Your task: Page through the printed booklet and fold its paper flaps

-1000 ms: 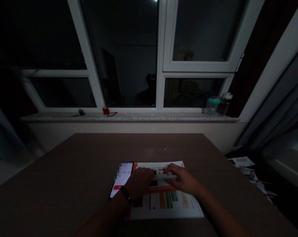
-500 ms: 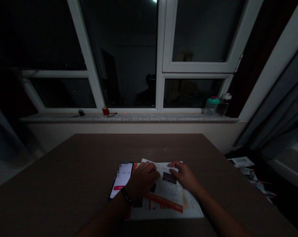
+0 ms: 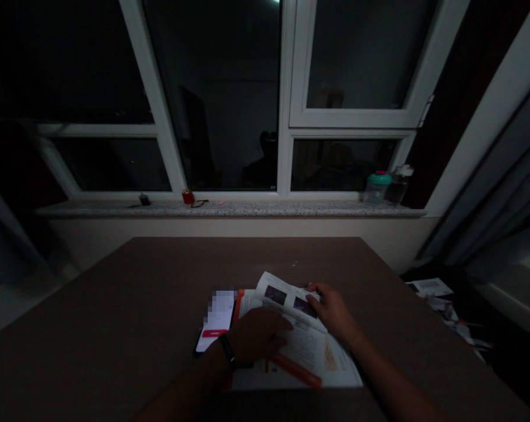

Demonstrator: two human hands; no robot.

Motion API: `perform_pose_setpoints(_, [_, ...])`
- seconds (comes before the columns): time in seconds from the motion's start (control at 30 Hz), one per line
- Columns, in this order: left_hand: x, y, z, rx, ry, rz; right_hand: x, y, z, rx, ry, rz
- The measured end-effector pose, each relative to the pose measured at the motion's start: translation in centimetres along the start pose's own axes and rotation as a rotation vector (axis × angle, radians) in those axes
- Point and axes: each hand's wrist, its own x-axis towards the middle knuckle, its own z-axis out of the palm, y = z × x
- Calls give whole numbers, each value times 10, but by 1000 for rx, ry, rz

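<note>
A printed leaflet (image 3: 302,346) with text, dark photos and an orange band lies slanted over a larger printed sheet (image 3: 342,375) on the table. Its upper part is bent up. My right hand (image 3: 333,309) grips the leaflet's upper right edge, thumb on the printed face and fingers at the rim. Across the leaflet's left side rests my left hand (image 3: 260,335), its fingers apart and a dark band (image 3: 227,350) on the wrist. To the left of the papers, a phone (image 3: 216,319) with a lit screen lies partly behind the left forearm.
The brown table (image 3: 115,316) reaches to the wall below a window. On the stone sill (image 3: 256,209) stand a small red jar (image 3: 188,197), a dark small object (image 3: 144,200), a teal-lidded bottle (image 3: 378,187) and a clear bottle (image 3: 398,184). Papers (image 3: 441,305) lie beyond the table's right edge.
My left hand has slid down and toward me over the leaflet. The leaflet's top has risen and bent, showing a second photo. My right hand stays at its upper right edge.
</note>
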Motion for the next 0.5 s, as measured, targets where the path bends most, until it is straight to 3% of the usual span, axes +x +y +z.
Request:
perform_pose_setpoints(0.2, [2,2,-5,-8,20,98,-1,6,3,-12,-14,-13])
perform_pose_setpoints(0.5, [-3,-12,8,-10,46,-53,1,5,0,-1,76,39])
